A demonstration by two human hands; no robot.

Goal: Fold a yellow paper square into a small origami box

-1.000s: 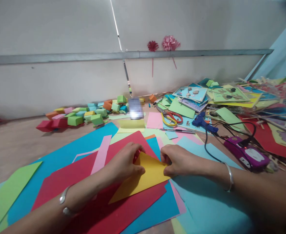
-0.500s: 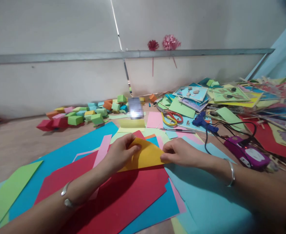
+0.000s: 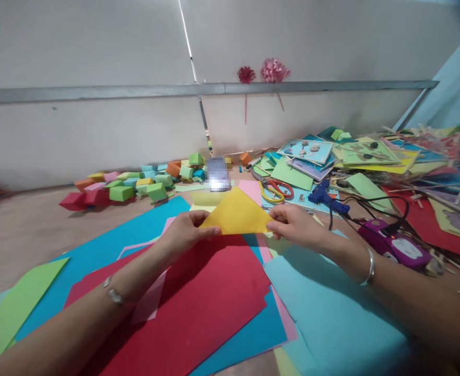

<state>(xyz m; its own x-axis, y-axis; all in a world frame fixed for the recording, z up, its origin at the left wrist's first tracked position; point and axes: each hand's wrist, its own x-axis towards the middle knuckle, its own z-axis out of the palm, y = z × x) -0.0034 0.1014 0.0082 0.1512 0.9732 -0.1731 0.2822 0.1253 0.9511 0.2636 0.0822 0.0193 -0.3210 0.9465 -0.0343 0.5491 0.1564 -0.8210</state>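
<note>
Head view, nearest edge first: two forearms reach in low over a red sheet (image 3: 214, 308), which overlaps a blue sheet (image 3: 108, 245) and a pale blue sheet (image 3: 331, 313), all flat on the table (image 3: 26, 224). The left hand (image 3: 185, 232) and right hand (image 3: 296, 227) are apart. Each is pinched closed on one lower corner of the yellow paper (image 3: 237, 215), a triangle held clear of the sheets with its point up and its long edge roughly level between the hands. It cannot be told whether the triangle is one layer or folded double. Assessment: the grip looks sound. It is best held at the very tips of the corners, with both hands at one height and only light outward tension, so the long edge lies straight. A hard squeeze would dent the corners, and uneven pull would skew the edge. Just beyond the paper lie scissors (image 3: 274, 189) and a glue gun (image 3: 326, 197), its cord trailing toward a purple device (image 3: 396, 245). Further left sits a row of small paper boxes (image 3: 136, 183), and further right a stack of cards (image 3: 331, 154). Two paper flowers (image 3: 272, 69) are fixed to the far wall.
</note>
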